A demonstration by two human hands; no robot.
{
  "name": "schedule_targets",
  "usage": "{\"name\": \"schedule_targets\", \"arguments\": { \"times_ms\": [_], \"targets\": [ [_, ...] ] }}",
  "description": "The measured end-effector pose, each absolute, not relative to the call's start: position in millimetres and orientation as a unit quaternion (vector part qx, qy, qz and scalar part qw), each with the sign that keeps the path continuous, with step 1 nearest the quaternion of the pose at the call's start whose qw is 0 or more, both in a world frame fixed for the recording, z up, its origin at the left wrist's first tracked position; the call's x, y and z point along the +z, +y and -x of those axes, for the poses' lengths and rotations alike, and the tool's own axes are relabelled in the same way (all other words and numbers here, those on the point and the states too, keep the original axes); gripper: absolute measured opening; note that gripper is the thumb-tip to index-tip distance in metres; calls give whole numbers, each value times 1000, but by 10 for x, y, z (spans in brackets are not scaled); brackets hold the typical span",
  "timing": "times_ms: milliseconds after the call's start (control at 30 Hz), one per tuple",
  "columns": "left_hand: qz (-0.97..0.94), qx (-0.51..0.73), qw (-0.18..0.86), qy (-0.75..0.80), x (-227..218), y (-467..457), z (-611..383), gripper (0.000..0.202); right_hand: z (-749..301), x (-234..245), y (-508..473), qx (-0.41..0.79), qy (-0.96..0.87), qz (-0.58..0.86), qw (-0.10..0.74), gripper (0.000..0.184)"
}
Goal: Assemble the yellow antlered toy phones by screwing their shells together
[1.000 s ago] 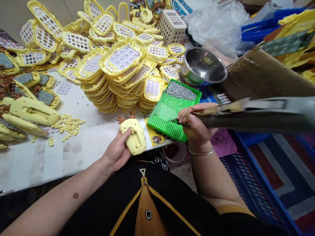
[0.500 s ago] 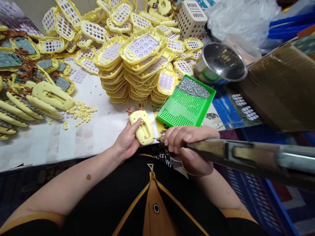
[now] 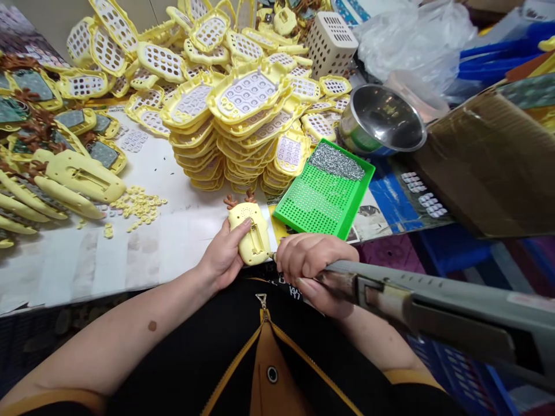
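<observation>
My left hand (image 3: 223, 256) grips a small yellow toy shell (image 3: 250, 231) with brown antlers, back side up, at the table's near edge. My right hand (image 3: 314, 268) is wrapped round the front of a long grey electric screwdriver (image 3: 433, 312). Its tip touches the lower right edge of the shell. Just behind my right hand lies a green screw tray (image 3: 325, 199) with a heap of small silver screws (image 3: 337, 162) at its far end.
A tall stack of yellow keypad shells (image 3: 243, 115) stands behind the toy. More yellow parts (image 3: 78, 179) and loose yellow buttons (image 3: 139, 205) lie at left. A steel bowl (image 3: 381, 124), a white basket (image 3: 333, 43), a plastic bag (image 3: 411, 34) and a cardboard box (image 3: 489, 156) are at right.
My right hand brought the screwdriver from over the green tray down and left to the toy shell. My left hand kept hold of the shell.
</observation>
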State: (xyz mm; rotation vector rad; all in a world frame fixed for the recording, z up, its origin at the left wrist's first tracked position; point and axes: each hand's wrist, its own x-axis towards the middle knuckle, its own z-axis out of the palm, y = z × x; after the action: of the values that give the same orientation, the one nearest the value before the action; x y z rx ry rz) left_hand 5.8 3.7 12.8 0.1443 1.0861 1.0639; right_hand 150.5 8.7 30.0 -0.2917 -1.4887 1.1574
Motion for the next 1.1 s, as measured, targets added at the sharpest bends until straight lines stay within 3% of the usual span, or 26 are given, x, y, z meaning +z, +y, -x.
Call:
{"name": "schedule_targets", "arguments": {
  "times_ms": [133, 267, 367, 467, 767, 933, 1100],
  "targets": [
    [-71, 478, 711, 511, 154, 42, -81, 27, -1625, 429, 43, 492, -638, 112, 581, 23],
    [-68, 475, 716, 508, 167, 46, -84, 32, -1853, 529, 247, 413, -611, 110, 667, 17],
    [-64, 470, 717, 511, 164, 48, -74, 36, -1995, 403, 541, 333, -603, 178, 703, 11],
    [-64, 469, 720, 508, 155, 54, -60, 40, -2058, 194, 774, 307, -592, 240, 706, 17],
    [-51, 454, 729, 511, 184, 82, -47, 30, -2062, 37, 866, 321, -599, 293, 672, 15],
    [-57, 453, 733, 505, 171, 84, -37, 34, -2082, -10, 887, 326, -602, 283, 672, 18],
    [-47, 464, 730, 500, 167, 70, -54, 32, -2032, 195, 682, 340, -579, 252, 697, 15]
  ]
}}
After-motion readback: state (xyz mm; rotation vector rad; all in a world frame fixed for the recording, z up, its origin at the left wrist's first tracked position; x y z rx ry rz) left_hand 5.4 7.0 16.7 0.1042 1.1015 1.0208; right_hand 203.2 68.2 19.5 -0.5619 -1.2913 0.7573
